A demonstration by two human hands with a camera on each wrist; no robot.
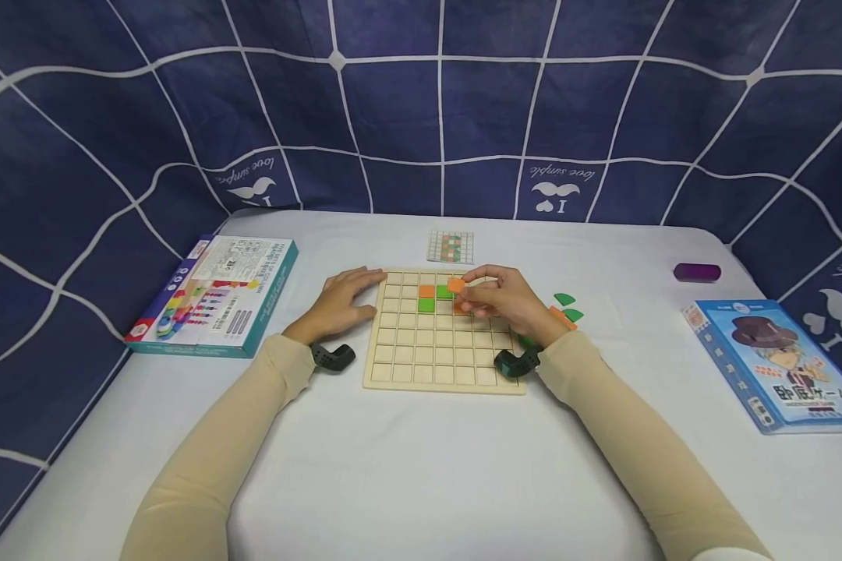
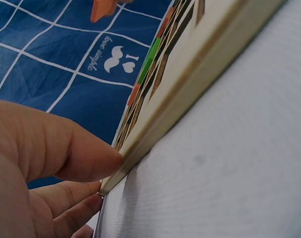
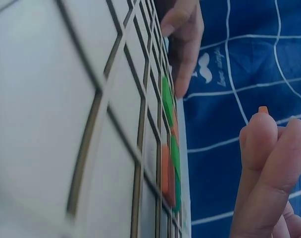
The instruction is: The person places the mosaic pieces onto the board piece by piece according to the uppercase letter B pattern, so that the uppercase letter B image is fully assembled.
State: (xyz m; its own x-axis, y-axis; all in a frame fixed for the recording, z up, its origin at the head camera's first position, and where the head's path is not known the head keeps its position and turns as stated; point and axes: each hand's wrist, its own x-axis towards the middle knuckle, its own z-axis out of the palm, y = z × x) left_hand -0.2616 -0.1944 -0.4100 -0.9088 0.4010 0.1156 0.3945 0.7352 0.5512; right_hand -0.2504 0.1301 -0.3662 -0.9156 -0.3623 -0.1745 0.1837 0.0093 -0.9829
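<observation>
A wooden grid board point(image 1: 414, 354) lies on the white table. My right hand point(image 1: 501, 300) pinches an orange square tile point(image 1: 456, 284) between thumb and fingertips, above the board's upper part. Close under it, a green tile point(image 1: 444, 292) sits in a cell, and another orange tile point(image 3: 165, 171) is partly covered by the hand in the head view. Farther left are an orange tile point(image 1: 426, 291) and, in the cell below, a green one point(image 1: 426, 305). My left hand point(image 1: 340, 304) rests at the board's left edge, thumb point(image 2: 91, 156) touching the rim, fingers extended.
A small pattern card point(image 1: 451, 247) lies behind the board. Green pieces point(image 1: 564, 298) and an orange piece point(image 1: 563, 318) lie beside my right wrist. A game box point(image 1: 214, 296) is at left, a blue box point(image 1: 779, 366) and purple cylinder point(image 1: 697, 272) at right.
</observation>
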